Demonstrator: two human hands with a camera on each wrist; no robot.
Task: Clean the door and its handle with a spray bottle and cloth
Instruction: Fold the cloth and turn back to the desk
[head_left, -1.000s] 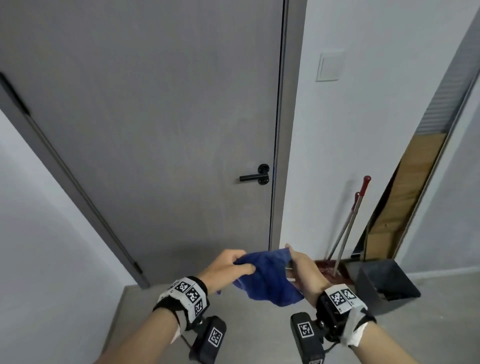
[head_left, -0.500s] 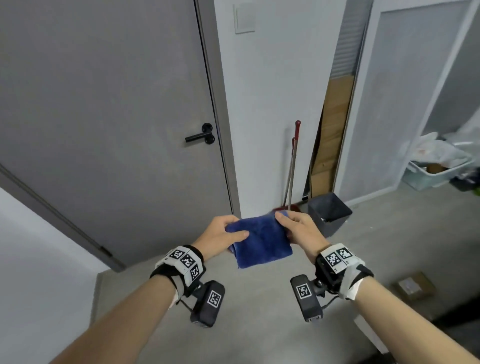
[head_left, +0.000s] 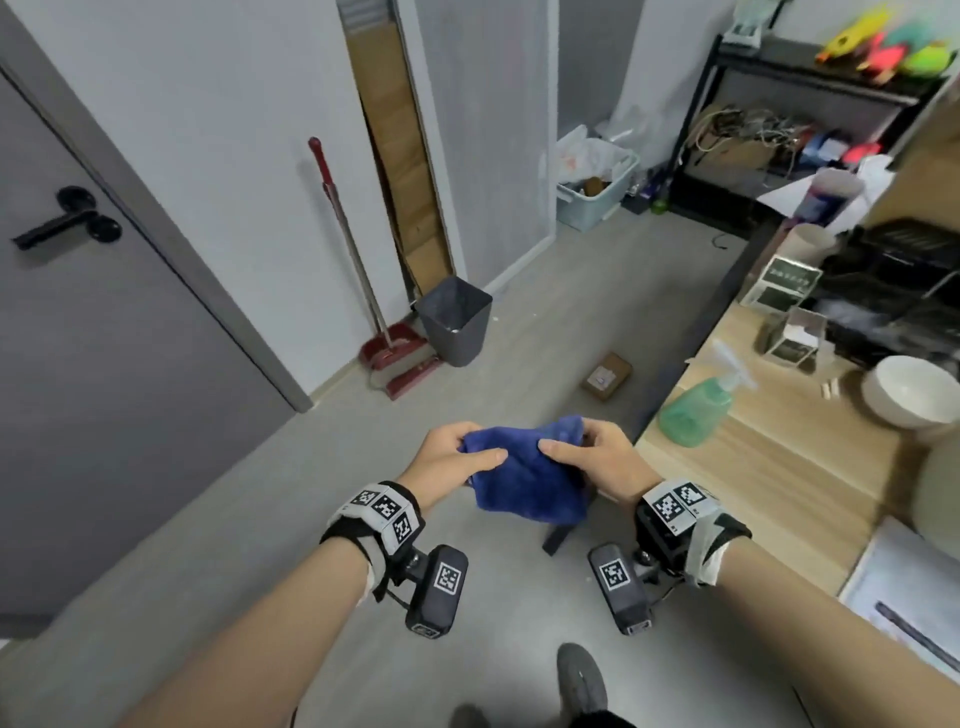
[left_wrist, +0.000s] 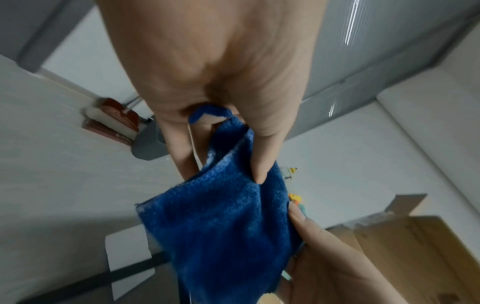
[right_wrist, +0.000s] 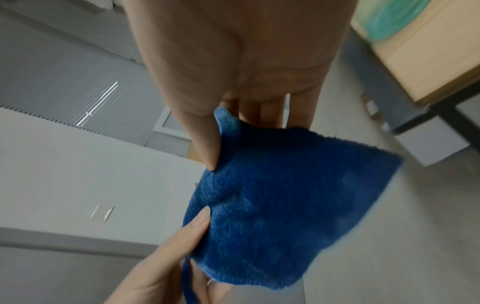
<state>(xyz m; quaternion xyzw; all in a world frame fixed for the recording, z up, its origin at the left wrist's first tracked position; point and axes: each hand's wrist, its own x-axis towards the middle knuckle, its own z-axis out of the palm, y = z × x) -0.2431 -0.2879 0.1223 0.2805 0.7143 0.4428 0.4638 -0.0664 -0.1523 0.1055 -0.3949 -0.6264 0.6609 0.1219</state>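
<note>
A folded blue cloth (head_left: 527, 475) hangs between both hands in front of me, above the floor. My left hand (head_left: 457, 460) pinches its left edge, thumb on top; my right hand (head_left: 587, 460) pinches its right edge. The left wrist view has the blue cloth (left_wrist: 223, 232) held between thumb and fingers, and the right wrist view shows the cloth (right_wrist: 275, 205) the same way. A green spray bottle (head_left: 701, 405) stands on the wooden table (head_left: 779, 467) to my right, not touched. The grey door (head_left: 104, 364) with its black handle (head_left: 62, 223) is at far left.
A red broom and dustpan (head_left: 384, 343) lean on the wall beside a dark bin (head_left: 457, 319). A small cardboard box (head_left: 605, 374) lies on the floor. A white bowl (head_left: 914, 400) and boxes sit on the table; a black shelf (head_left: 810, 104) stands behind.
The view has swung right, away from the door toward the table and spray bottle. Both hands still hold the cloth, now drawn closer together, with the cloth more bunched.
</note>
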